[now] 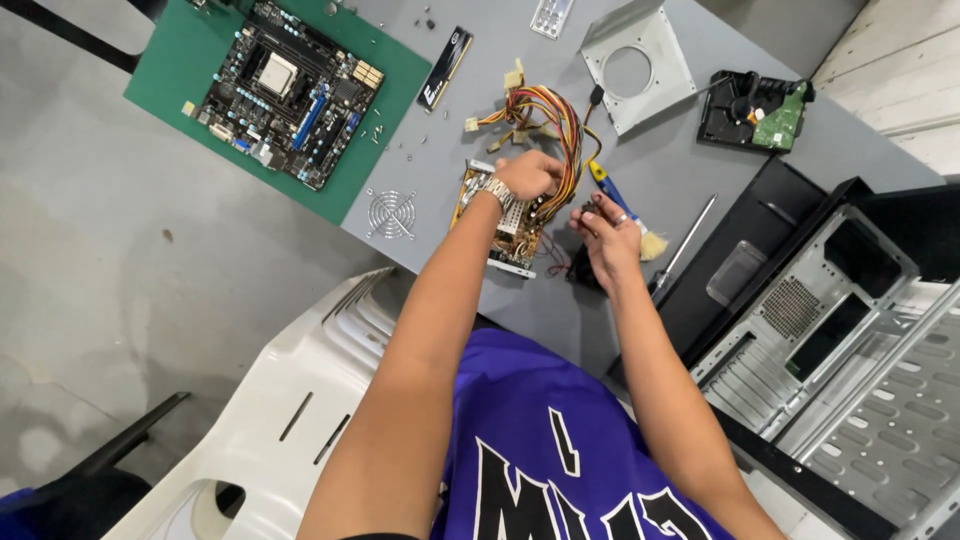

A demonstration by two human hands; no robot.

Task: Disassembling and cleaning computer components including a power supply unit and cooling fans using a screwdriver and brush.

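Head view: left hand (527, 175) pinches the wire bundle (545, 115), right hand (605, 235) apparently clasps a black fan (580, 270) near desk's edge; tugging risks tearing leads.

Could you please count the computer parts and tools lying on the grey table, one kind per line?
Motherboard, on a green mat: 1
Open power supply board with coloured wire bundle, under the left hand: 1
Memory stick: 1
Hard drive: 1
Metal bracket with round hole: 1
Round fan grille: 1
Brush, beside the right hand: 1
Screwdriver: 1
Total: 8
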